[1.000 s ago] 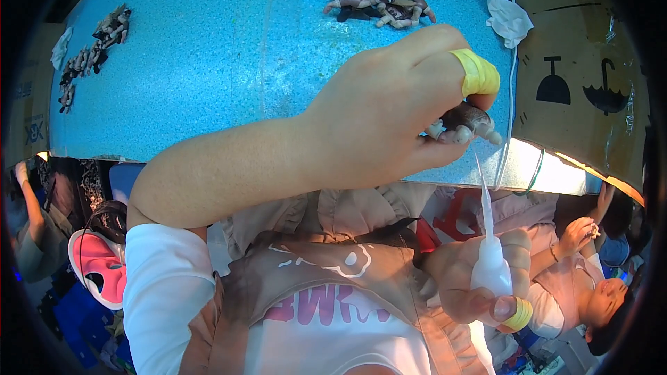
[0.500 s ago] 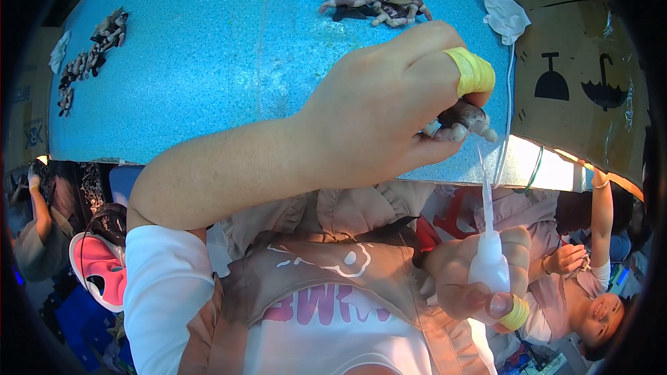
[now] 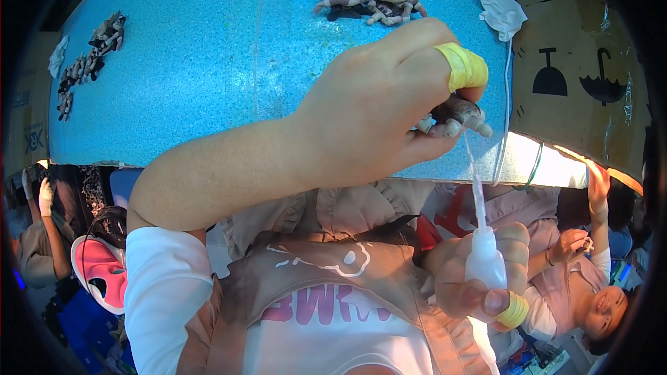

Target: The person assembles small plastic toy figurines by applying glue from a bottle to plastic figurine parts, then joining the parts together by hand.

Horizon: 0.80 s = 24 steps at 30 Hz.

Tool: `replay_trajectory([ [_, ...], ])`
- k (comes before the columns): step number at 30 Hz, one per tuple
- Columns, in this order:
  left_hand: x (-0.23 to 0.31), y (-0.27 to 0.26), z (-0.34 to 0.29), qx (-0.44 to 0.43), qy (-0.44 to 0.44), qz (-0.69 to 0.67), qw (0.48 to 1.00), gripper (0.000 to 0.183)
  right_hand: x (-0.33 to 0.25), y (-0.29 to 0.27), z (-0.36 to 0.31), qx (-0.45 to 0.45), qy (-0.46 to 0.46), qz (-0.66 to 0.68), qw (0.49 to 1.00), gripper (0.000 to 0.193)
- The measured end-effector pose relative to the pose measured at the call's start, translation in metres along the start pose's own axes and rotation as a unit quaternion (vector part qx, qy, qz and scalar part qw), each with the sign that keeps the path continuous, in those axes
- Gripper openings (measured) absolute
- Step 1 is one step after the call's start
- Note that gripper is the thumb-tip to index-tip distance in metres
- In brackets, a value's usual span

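Observation:
My left hand (image 3: 389, 90), a yellow wrap on one finger, reaches across from the left and is closed on a small brown and pale figurine (image 3: 455, 117). Part of the figurine is hidden behind the fingers. Below it, my right hand (image 3: 472, 271) is wrapped round a white squeeze bottle (image 3: 486, 264) with a long thin nozzle. The nozzle points upward, its tip at the figurine's lower edge; whether it touches, I cannot tell. The right thumb also wears yellow tape. Beyond my left hand, a pile of similar figurines (image 3: 379, 0) lies on the blue table (image 3: 201, 55).
More figurines (image 3: 90, 59) form a row at the table's far left. A crumpled white tissue (image 3: 501, 14) lies by a white cable (image 3: 507, 83) at the right, beside a cardboard box (image 3: 577, 42). Another person (image 3: 577, 285) sits at the lower right; a pink-and-white object (image 3: 101, 271) is at lower left.
My right hand has raised the bottle slightly, bringing its nozzle tip from just below the figurine up to it. My left hand has shifted a little left with the figurine.

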State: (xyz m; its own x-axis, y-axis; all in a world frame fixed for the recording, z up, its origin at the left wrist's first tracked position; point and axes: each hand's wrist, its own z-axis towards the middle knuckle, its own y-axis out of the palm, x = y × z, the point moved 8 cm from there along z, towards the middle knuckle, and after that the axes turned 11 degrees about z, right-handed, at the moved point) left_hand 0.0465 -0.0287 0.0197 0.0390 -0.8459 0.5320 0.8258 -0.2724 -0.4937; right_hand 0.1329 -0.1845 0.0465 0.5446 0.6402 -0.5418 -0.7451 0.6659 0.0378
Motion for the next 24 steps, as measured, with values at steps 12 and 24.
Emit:
replay_trajectory([
  [12, 0.002, 0.002, 0.001, -0.007, 0.004, -0.031, 1.000, 0.037, 0.009, -0.014, 0.000, -0.055, 0.006, 0.049, 0.997, 0.017],
  [24, 0.006, 0.004, 0.004, -0.048, 0.004, -0.023, 0.999, 0.035, 0.009, -0.011, 0.005, -0.037, 0.031, 0.027, 0.998, 0.017],
])
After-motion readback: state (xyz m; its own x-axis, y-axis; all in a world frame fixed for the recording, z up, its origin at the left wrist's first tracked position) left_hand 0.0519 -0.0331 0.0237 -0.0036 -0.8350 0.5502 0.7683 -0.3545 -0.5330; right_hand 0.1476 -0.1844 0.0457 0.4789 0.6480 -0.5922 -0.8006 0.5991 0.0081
